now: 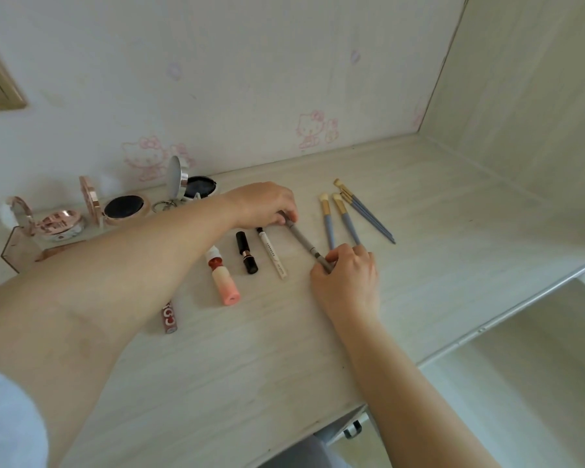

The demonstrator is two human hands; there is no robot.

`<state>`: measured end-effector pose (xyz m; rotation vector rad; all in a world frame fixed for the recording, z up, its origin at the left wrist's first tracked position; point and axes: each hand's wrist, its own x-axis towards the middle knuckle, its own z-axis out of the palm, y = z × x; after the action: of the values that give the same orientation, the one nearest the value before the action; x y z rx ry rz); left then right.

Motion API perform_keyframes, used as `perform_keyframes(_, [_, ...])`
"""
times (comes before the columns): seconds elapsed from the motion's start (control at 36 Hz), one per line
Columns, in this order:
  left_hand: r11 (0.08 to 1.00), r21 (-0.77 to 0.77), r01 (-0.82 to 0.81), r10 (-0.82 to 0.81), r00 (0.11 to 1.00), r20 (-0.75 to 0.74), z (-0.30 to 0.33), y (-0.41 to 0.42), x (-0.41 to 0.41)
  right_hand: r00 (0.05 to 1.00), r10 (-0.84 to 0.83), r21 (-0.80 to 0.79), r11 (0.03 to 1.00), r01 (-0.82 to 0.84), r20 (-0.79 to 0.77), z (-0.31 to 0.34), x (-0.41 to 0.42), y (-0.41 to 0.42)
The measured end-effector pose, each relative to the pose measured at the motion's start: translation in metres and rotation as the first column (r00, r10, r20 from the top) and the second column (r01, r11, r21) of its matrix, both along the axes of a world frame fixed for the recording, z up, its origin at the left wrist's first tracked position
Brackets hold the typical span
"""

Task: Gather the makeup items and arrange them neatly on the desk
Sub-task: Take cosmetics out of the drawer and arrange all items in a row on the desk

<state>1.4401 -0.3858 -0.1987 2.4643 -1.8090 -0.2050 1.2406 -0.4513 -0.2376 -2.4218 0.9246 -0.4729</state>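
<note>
On the pale wooden surface [250, 349], both hands hold one grey pencil [305, 243] that lies diagonally. Left hand [262, 204] pinches its far end, right hand [347, 275] pinches its near end. Beside it on the left lie a white pen [271, 253], a black lipstick [246, 252] and a pink tube [223, 278]; on the right, blue brushes [343, 216].

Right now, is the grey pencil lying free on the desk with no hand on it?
No: the left hand and right hand each pinch one end of the grey pencil.
</note>
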Motion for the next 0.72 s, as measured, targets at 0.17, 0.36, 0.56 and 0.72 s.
perform_keyframes(0.17, [0.999, -0.003, 0.046, -0.045, 0.982, 0.186, 0.0008, 0.0049, 0.0041, 1.000, -0.015, -0.004, 1.000, 0.015, 0.003, 0.0004, -0.0009, 0.0011])
perform_keyframes(0.36, [0.998, -0.003, 0.063, -0.060, 0.964, 0.259, 0.0034, 0.0069, 0.0072, 1.000, -0.011, 0.012, 1.000, 0.010, 0.017, 0.0013, 0.0000, 0.0009])
perform_keyframes(0.56, [0.998, 0.038, 0.051, -0.060, 0.962, 0.267, 0.0049, 0.0062, 0.0060, 1.000, -0.007, 0.022, 1.000, 0.006, 0.023, -0.0016, 0.0001, -0.0007])
perform_keyframes(0.72, [1.000, 0.013, -0.010, 0.007, 0.981, 0.194, 0.0045, 0.0107, 0.0080, 0.993, -0.043, 0.115, 0.993, 0.031, 0.106, 0.0005, -0.0002, -0.0014])
